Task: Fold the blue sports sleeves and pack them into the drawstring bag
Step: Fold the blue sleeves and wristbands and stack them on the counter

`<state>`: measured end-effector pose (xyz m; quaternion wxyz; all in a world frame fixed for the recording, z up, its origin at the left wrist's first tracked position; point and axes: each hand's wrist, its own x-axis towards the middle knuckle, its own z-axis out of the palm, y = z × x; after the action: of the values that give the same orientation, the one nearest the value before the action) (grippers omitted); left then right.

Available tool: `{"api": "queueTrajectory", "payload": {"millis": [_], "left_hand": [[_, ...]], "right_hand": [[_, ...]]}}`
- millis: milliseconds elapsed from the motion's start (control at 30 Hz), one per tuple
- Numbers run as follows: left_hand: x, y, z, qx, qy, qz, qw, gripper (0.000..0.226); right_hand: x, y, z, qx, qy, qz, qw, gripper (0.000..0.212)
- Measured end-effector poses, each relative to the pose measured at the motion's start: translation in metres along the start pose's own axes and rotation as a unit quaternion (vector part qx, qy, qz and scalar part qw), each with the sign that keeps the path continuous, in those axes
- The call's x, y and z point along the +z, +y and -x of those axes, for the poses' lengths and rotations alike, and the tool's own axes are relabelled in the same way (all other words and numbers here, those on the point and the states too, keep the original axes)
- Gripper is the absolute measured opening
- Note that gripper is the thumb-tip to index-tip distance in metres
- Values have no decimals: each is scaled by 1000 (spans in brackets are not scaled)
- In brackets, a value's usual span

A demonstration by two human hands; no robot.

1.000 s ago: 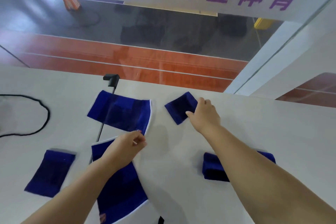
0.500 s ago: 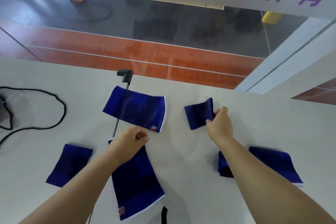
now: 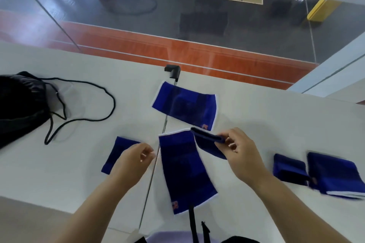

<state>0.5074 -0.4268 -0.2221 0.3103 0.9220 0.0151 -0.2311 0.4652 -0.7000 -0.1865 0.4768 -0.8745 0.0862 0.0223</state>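
My right hand [image 3: 242,156] pinches a small blue sleeve [image 3: 209,144] and holds it lifted above the white table [image 3: 256,124]. My left hand [image 3: 132,162] hovers beside it with fingers loosely curled and nothing in them. Under the lifted sleeve lies a long blue sleeve [image 3: 185,171] with white edges. Another wide sleeve [image 3: 185,105] lies flat beyond it. A small sleeve [image 3: 116,153] lies partly under my left hand. At the right sit two folded blue sleeves [image 3: 288,168] [image 3: 335,175]. The black drawstring bag [image 3: 21,102] lies at the far left, its cord [image 3: 94,104] looped on the table.
A black clamp [image 3: 173,71] grips the table's far edge where two tabletops meet along a seam [image 3: 156,154]. Beyond the edge lies a glass pane and a red and grey gym floor. Black straps [image 3: 192,223] hang near my body.
My right hand picked the small sleeve up off the table and carried it toward me, over the long sleeve. My left hand opened a little. The view shifted, showing the bag.
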Motion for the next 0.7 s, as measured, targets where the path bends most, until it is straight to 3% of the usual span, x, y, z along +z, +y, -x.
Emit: {"api": "queueTrajectory", "payload": {"millis": [100, 200, 367, 433, 500, 600, 700], "left_hand": [[-11, -29, 4, -21, 39, -9, 999, 9], [-23, -54, 3, -46, 62, -15, 997, 25], [-34, -73, -3, -121, 46, -57, 990, 56], [-37, -74, -8, -128, 39, -22, 991, 61], [-40, -72, -12, -128, 21, 2, 992, 53], [-47, -71, -19, -129, 9, 25, 991, 21], [-51, -70, -25, -119, -4, 5, 993, 11]], "right_hand": [[20, -15, 4, -31, -71, 9, 997, 26], [39, -25, 4, -41, -104, 10, 994, 22], [58, -33, 0, -29, -117, 27, 992, 19], [62, -36, -3, -24, -111, 27, 993, 17], [63, -37, -5, -16, -106, 23, 994, 16], [62, -41, -8, -1, -97, 21, 995, 18], [59, -41, -11, 9, -75, 31, 997, 22]]}}
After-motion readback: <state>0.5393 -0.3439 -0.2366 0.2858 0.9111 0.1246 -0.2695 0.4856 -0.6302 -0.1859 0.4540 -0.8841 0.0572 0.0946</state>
